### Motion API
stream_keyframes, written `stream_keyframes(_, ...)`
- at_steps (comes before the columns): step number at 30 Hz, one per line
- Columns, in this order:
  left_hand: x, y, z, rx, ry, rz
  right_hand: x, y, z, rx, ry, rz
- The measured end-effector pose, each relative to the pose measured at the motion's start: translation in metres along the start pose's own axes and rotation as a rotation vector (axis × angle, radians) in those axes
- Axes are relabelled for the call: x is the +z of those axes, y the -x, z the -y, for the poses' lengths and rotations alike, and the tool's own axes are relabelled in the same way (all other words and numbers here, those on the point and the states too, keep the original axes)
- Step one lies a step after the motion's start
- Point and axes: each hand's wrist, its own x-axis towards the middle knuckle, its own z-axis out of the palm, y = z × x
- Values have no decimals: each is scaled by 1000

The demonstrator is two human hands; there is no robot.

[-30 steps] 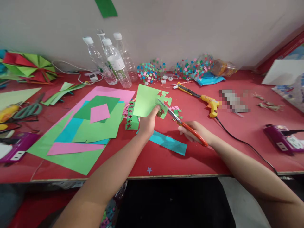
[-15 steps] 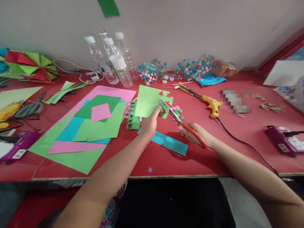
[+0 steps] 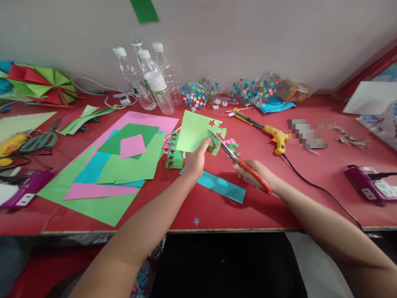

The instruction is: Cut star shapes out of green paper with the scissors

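My left hand pinches a sheet of light green paper near its lower right side. Star-shaped holes run along the sheet's right edge. In my right hand are scissors with orange-red handles; their blades lie against the paper just beside my left thumb. Behind the blades, small pink and green paper stars are scattered. A green strip with star cut-outs lies left of my left hand. Below both hands rests a blue paper strip.
Coloured paper sheets overlap on the red table at left. Clear plastic bottles stand by the wall. A yellow glue gun with its black cord and a utility knife lie right. Purple power strips sit at both sides.
The view has shifted very slightly. Both hands, the light green paper and the scissors keep nearly the same places.
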Motion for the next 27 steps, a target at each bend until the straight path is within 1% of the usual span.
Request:
stream_keyframes(7,-2,-1,-3,5,-17,6,-1,-1,0,28,32,-11)
stream_keyframes(16,-6,-5,1,35,-61,24,-2,0,3,0,32,-4)
stream_keyframes(22,-4,-5,0,-32,-60,-34,-2,-1,3,-2,30,-13)
stream_keyframes(27,-4,-3,-1,-47,-60,-29,-1,-1,3,9,21,-9)
